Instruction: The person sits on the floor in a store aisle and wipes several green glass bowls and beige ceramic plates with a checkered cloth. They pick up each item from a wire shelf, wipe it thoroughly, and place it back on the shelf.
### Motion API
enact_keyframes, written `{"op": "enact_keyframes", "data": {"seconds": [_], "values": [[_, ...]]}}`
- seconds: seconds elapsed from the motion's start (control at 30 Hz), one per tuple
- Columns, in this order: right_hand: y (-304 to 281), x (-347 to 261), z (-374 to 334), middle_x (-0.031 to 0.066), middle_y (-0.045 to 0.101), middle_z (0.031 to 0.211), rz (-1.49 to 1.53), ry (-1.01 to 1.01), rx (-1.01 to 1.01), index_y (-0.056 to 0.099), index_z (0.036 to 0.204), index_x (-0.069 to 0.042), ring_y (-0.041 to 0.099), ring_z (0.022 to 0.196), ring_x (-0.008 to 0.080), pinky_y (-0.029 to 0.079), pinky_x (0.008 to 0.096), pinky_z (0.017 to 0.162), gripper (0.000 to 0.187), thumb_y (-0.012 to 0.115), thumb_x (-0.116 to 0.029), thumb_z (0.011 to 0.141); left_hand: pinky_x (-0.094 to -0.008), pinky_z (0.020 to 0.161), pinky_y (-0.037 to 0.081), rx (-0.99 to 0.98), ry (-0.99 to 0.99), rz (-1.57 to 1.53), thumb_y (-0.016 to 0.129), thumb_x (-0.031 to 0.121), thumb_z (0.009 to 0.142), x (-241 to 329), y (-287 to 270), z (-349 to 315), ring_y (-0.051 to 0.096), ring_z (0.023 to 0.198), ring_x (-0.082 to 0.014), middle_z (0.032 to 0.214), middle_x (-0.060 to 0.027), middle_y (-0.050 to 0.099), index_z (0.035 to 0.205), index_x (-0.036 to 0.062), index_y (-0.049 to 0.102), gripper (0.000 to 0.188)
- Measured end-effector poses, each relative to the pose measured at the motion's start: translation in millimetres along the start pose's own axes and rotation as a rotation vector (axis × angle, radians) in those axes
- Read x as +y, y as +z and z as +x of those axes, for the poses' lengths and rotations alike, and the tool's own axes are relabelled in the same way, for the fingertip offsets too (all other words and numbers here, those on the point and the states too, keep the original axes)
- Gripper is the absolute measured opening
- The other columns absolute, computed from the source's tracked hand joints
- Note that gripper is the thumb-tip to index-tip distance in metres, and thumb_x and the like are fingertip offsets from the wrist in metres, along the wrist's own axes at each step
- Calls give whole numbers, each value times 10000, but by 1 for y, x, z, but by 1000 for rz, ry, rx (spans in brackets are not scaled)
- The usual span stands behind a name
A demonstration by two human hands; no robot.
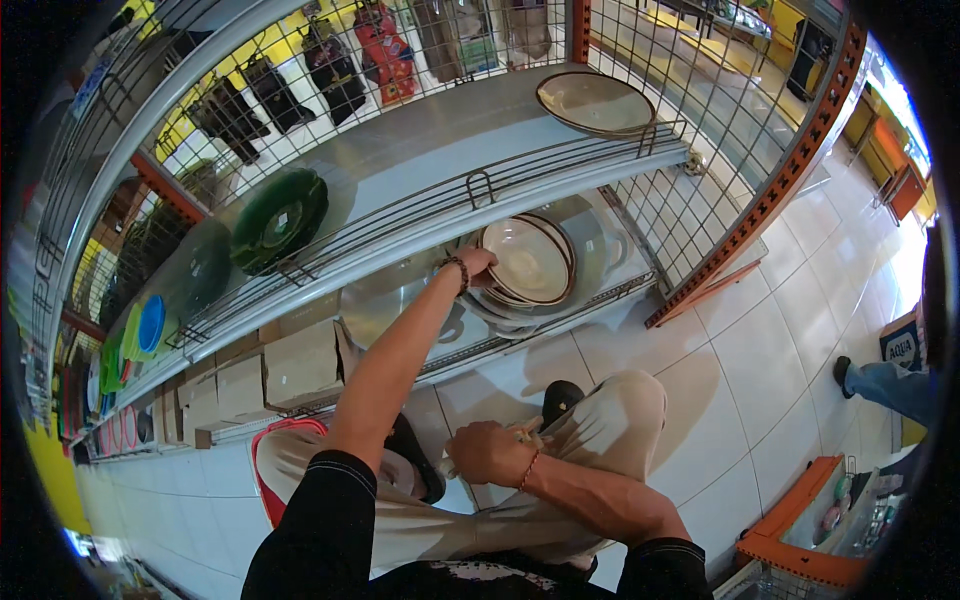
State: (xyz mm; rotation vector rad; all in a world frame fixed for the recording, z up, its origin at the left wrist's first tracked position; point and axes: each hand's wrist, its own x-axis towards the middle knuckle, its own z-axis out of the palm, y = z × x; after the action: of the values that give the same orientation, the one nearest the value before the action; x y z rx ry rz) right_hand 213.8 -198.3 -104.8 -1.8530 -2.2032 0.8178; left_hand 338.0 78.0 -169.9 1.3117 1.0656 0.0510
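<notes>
On the lower shelf, my left hand (pixel 474 268) is closed at the left rim of a cream bowl (pixel 525 262) with a dark brown edge. This bowl sits on top of a stack of similar bowls, above wider pale dishes (pixel 520 327). Its fingertips are partly hidden by the hand itself. Over my lap, my right hand (pixel 492 453) is in a fist around a pale, crumpled cloth (pixel 528 434), which pokes out on either side of it.
The upper shelf (pixel 420 160) carries a green dish (pixel 280 220) and a cream oval plate (pixel 596 103) behind a wire rail. Cardboard boxes (pixel 300 365) line the lower shelf leftward. An orange post (pixel 750 210) edges the mesh side. Another person's leg (pixel 890 390) shows at right.
</notes>
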Motion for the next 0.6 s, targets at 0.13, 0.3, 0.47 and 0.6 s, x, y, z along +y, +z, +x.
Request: {"op": "enact_keyframes", "data": {"seconds": [0.13,0.3,0.47,0.6], "values": [[-29,-1,-4,160,658,880,11,16,-145,668,939,-65,646,863,325,512,424,726,247,616,-139,709,-434,574,608,-36,-39,-291,543,47,798,11,9,-31,669,719,-312,898,-197,632,1041,-68,507,271],[-30,20,-10,127,672,871,125,-97,-73,652,940,-42,640,872,310,491,413,758,240,615,-171,741,-419,569,576,-10,107,-282,557,181,837,-6,-19,-76,652,714,-259,867,-146,634,1037,2,543,269],[-113,15,-22,116,659,925,551,-64,-207,614,1009,-22,627,882,225,468,344,805,319,636,-280,822,-354,622,535,71,178,-220,580,255,855,-31,-74,-168,630,733,-198,877,-89,630,1074,44,539,307],[-130,30,-43,70,644,1015,1001,41,254,575,1104,-21,606,927,155,469,295,826,372,593,-322,885,-307,688,518,170,352,-302,541,336,901,-68,-109,-209,621,776,-160,930,-75,626,1157,58,498,380]]}}
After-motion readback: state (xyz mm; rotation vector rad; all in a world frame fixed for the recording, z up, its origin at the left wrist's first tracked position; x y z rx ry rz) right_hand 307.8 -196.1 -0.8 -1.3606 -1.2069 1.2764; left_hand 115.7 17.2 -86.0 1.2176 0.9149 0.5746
